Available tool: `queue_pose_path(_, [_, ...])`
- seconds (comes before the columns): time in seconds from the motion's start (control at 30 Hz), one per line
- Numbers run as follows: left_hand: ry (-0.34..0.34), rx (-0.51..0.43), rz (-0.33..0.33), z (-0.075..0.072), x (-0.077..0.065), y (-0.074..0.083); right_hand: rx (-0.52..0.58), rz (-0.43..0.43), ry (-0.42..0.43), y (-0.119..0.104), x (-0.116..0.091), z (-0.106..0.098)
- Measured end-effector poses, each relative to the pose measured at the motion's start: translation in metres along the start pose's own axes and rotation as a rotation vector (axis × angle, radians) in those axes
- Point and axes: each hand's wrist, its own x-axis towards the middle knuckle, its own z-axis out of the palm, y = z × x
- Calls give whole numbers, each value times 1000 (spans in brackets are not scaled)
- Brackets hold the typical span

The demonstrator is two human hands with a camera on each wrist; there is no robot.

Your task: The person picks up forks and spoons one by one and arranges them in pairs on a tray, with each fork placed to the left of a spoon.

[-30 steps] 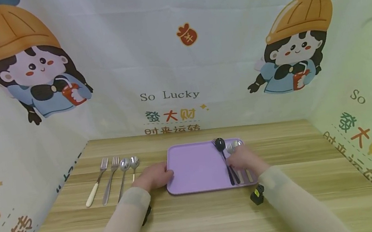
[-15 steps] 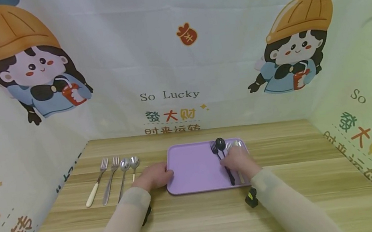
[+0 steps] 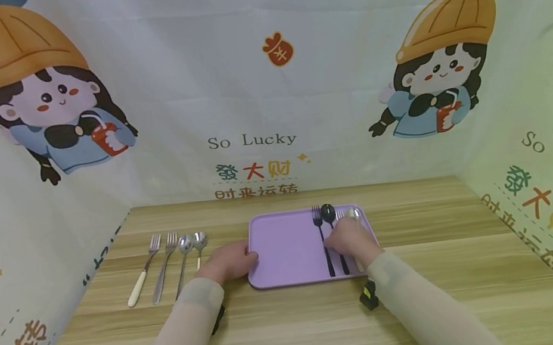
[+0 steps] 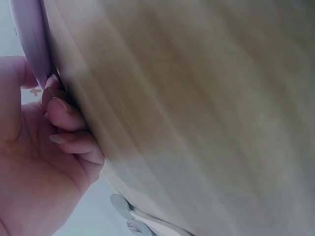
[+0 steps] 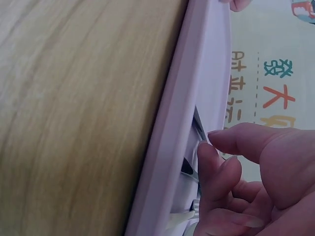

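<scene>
A purple tray (image 3: pixel 288 249) lies on the table. My left hand (image 3: pixel 231 261) grips its left rim, thumb on top and fingers curled at the underside, as the left wrist view shows. On the tray's right part, my right hand (image 3: pixel 352 240) pinches the handle of a black fork (image 3: pixel 319 226) between thumb and forefinger. The fork lies left of a black spoon (image 3: pixel 327 213) and roughly parallel to it. Partly hidden by that hand are a silver fork (image 3: pixel 339 215) and a silver spoon (image 3: pixel 356 213), also on the tray.
Left of the tray, two forks (image 3: pixel 144 272) (image 3: pixel 165 268) and two spoons (image 3: pixel 185 244) (image 3: pixel 200 240) lie in a row on the wooden table (image 3: pixel 302 337). Printed cloth (image 3: pixel 240 81) hangs behind and at both sides.
My right hand has moved left with the black fork, whose handle has passed from the right of the black spoon's handle to its left. My left hand has stayed on the rim.
</scene>
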Motion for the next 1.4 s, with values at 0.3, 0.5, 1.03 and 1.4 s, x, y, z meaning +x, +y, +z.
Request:
queue_pose_path(0.3, [-3,11,14,-2,-4,2,14,-8,11,17,19,11])
queue_pose_path(0.5, [-19,21,27,-8,-9,7,35,-3,47,13,0,-4])
queue_pose_path(1.03, [-31,15,9,-8,-8,10,9,-94,94,33,-33,-58])
queue_pose_path(1.4, [-57,13,16,-18,-20,19,-141,-189,-16,70,-31,-74])
